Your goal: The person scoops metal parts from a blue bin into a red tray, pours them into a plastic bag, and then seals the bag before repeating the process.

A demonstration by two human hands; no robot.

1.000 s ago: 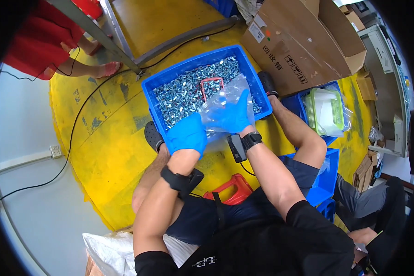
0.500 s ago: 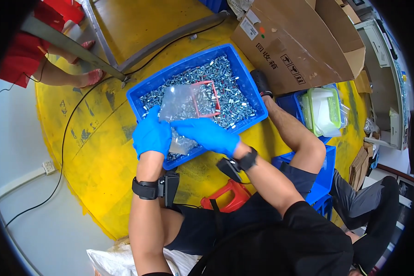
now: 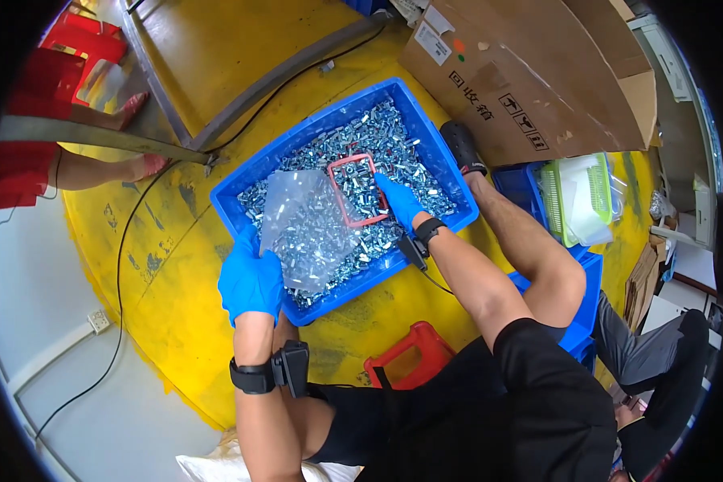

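A blue plastic bin [image 3: 466,210] full of small silvery metal parts [image 3: 394,140] sits on the yellow floor in front of me. My left hand [image 3: 251,281], in a blue glove, grips a clear plastic bag [image 3: 307,229] by its near corner and holds it over the bin. My right hand [image 3: 400,201], also gloved in blue, reaches into the bin and closes on the near side of a red rectangular frame [image 3: 353,189] lying on the parts. Black bands sit on both wrists.
A large cardboard box [image 3: 554,76] stands to the right of the bin. A green and white container [image 3: 580,199] rests on blue crates beyond my right knee. A red stool [image 3: 406,361] is under me. A black cable [image 3: 128,241] runs across the floor at left. Another person's bare feet [image 3: 140,167] are at upper left.
My left hand has carried the bag lower and left. My right hand has let go of the bag and reached forward onto the red frame in the bin.
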